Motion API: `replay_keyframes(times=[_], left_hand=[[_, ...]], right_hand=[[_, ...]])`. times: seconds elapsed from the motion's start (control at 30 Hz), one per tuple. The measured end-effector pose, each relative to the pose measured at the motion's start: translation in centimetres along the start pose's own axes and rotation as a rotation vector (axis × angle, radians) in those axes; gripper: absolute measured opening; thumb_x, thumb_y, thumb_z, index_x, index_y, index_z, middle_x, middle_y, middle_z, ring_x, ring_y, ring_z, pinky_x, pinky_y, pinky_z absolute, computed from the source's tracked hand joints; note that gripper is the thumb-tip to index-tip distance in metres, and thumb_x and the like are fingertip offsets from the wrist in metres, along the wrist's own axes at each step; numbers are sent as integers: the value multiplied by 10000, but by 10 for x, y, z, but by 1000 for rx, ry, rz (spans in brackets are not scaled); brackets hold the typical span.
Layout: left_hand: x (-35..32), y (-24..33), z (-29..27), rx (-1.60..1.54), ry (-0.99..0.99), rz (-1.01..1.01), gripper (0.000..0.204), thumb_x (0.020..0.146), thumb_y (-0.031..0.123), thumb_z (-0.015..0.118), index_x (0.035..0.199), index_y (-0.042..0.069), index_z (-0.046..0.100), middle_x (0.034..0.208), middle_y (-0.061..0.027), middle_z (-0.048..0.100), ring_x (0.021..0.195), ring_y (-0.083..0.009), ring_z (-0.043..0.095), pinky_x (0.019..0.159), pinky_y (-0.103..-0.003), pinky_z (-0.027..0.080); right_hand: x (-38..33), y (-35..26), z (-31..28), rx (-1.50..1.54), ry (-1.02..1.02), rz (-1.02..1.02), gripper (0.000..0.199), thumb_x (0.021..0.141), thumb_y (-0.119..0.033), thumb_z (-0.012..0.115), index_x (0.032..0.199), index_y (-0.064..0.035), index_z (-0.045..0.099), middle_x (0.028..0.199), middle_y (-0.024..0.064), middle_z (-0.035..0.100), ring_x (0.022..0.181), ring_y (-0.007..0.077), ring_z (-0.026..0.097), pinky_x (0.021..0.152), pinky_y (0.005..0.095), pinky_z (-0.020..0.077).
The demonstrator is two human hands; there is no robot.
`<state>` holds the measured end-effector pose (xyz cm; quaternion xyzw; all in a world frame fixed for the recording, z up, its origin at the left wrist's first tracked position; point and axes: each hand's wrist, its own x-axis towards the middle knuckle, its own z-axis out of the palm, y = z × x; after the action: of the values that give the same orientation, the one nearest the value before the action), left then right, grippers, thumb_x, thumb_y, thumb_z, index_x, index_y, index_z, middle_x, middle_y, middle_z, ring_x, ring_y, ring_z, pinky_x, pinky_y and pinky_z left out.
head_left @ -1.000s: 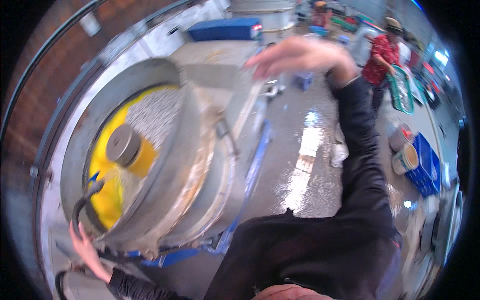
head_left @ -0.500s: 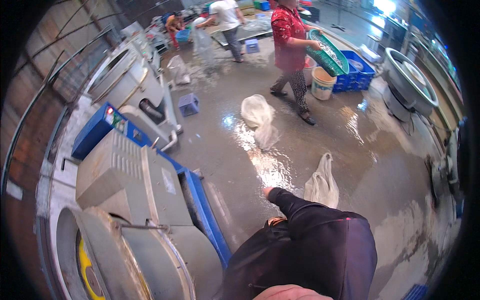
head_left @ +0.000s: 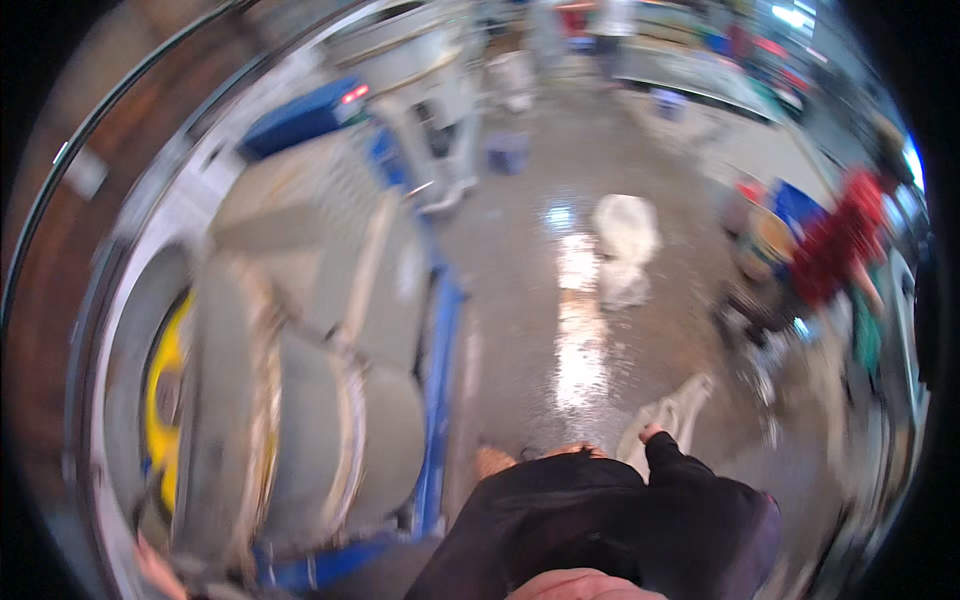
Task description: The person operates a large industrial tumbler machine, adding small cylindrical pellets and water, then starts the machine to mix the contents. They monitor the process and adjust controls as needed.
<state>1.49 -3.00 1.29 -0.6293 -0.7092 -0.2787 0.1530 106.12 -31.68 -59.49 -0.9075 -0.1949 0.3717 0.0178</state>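
Left hand [head_left: 158, 568], right hand [head_left: 652, 431]: grips too blurred to tell. Grey drum [head_left: 305, 430] by left looks heavy, rigid; grasp rim [head_left: 127, 370].

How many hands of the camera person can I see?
2: the left hand low at the left, near the metal drum; the right hand near the pale cloth, lower right. Both blurry.

The black top [head_left: 545, 500] has long, dark sleeves [head_left: 672, 460]; the hands [head_left: 652, 431] are bare.
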Motion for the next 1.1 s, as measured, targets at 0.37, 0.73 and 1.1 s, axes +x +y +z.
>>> replay_keyframes(times=[0.37, 0.73, 1.1], left_hand=[[-25, 124, -4, -515, 259, -636, 654, 923, 315, 641, 1399, -68, 407, 1268, -170, 575, 1013, -228, 612, 795, -289, 511], [-73, 228, -24, -501, 536, -499, 506, 937, 160, 609, 1406, 40, 462, 951, -93, 704, 831, -107, 625, 691, -213, 482], [-99, 305, -52, -102, 213, -914, 453, 967, 215, 580, 1379, 47, 497, 868, -21, 638, 586, -63, 531, 532, -220, 430]], right_hand=[[96, -234, 30, 332, -246, -436, 241, 806, -73, 515, 977, -23, 678, 639, 121, 626, 432, 217, 559, 396, 374, 456], [173, -463, -55, 107, -513, -507, 297, 814, -24, 545, 1100, -39, 624, 770, 198, 619, 463, 304, 559, 358, 433, 446], [154, -653, -63, -240, -728, -425, 230, 920, -209, 461, 1067, -107, 606, 702, 99, 552, 472, 229, 492, 400, 394, 425]])
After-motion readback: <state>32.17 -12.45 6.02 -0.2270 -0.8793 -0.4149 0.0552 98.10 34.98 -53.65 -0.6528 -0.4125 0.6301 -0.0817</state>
